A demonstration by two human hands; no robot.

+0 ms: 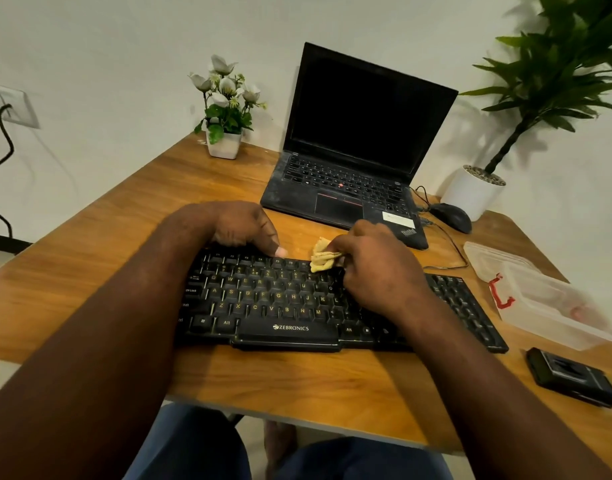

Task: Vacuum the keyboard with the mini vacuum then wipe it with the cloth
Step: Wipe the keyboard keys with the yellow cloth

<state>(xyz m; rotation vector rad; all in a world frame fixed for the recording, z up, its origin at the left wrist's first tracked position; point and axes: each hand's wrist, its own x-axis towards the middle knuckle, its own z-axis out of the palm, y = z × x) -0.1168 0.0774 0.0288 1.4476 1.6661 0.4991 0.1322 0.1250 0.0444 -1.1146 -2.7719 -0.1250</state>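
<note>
Head view: wiping step, right hand (377,271) pinching folded yellow cloth (323,259) onto the top key row, left hand (242,230) curled over the far left edge of keyboard (280,306) as a brace. Best done with a firm brace, light pressure, and the folded edge drawn row by row into the gaps. Black keyboard, yellowish legends, lying flat on desk (297,382) near the front edge, just before laptop (353,150).
</note>
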